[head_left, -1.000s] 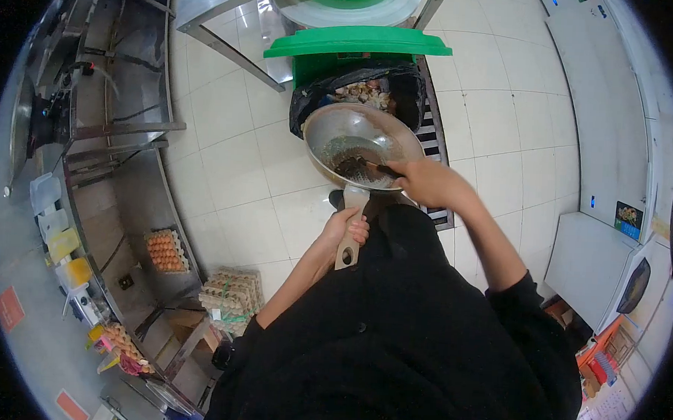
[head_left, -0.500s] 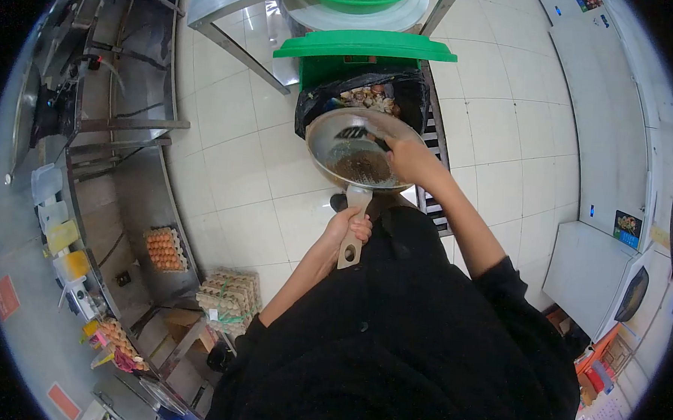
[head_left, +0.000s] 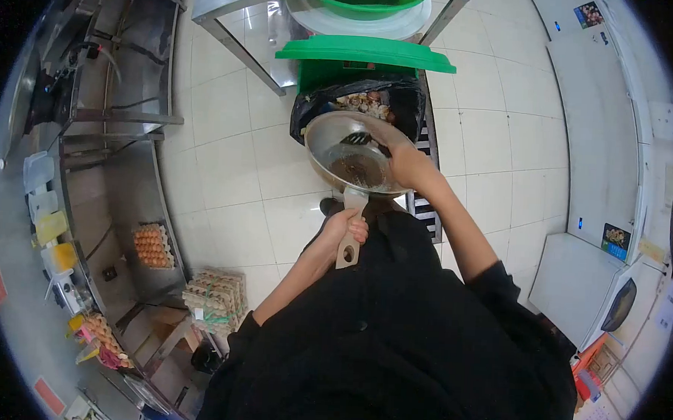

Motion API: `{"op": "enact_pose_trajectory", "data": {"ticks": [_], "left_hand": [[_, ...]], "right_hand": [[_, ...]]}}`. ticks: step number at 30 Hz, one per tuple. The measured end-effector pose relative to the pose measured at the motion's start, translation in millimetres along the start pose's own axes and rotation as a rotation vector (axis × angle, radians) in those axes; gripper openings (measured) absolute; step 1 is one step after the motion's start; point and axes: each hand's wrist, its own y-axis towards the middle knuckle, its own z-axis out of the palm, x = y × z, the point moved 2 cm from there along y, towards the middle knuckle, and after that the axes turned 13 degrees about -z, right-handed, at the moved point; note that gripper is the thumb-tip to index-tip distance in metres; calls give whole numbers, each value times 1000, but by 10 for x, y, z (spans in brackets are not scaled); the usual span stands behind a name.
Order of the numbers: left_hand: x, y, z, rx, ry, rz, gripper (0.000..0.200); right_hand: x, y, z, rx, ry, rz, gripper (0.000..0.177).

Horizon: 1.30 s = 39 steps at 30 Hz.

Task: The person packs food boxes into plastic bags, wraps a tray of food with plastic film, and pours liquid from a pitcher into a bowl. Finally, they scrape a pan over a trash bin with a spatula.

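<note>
My left hand (head_left: 345,229) is wrapped round the pale handle of a frying pan (head_left: 328,138). The pan is tilted, and dark brown residue (head_left: 357,168) lies on its lower inside. In my right hand (head_left: 412,167), closed over the pan's right side, is a black slotted spatula (head_left: 357,138) whose head rests in or just above the pan. Right beyond the pan stands a green bin (head_left: 312,77) lined with a black bag (head_left: 302,111). Food scraps and eggshells (head_left: 366,104) show inside it, and its green lid (head_left: 366,54) is up.
A steel table (head_left: 233,3) stands behind the bin, with a green basin (head_left: 375,3) beneath it. To the left are steel shelving, a tray of eggs (head_left: 153,245) and stacked egg cartons (head_left: 216,301). White cabinets (head_left: 593,93) line the right. A floor drain grate (head_left: 426,214) runs beside the bin.
The spatula head has shifted slightly down and right inside the pan, with my right hand moving a little lower. My left hand keeps its hold on the handle.
</note>
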Motion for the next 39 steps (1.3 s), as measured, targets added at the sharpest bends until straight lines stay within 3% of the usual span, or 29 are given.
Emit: {"op": "enact_pose_trajectory", "data": {"ticks": [2,7,12,17,21,23,24,26,29,33,35,36,39], "left_hand": [[21,-15,26,-21,5,-2,22],[0,2,30,-57,48,12,22],[-122,7,30,-20,70,37,21],[-140,20,-37,24,13,3,19],[-134,5,-9,34,-20,-14,18],[-120,5,-1,26,-5,1,18],[-121,4,-2,15,7,18,18],[-121,14,-1,8,6,14,19],[-117,25,-43,-9,43,26,19],[-122,9,-39,5,64,23,20],[-110,-8,-30,-3,42,21,20],[-102,-14,-18,-8,22,23,20],[-108,-33,0,-6,46,29,20]], "right_hand": [[94,-182,49,-54,24,-85,29],[173,165,530,-92,15,75,39],[-119,519,530,-234,9,159,43],[-280,371,278,-445,4,212,42],[-360,259,263,-426,89,239,42],[-614,466,719,-527,77,-229,39],[-373,401,533,-529,75,-230,39],[74,312,347,-51,86,64,37],[-73,609,555,-196,55,107,37],[-349,551,287,-348,91,50,37],[-379,358,78,-412,23,215,38],[-405,272,37,-409,20,218,38],[-460,74,154,-145,-130,182,39]]}}
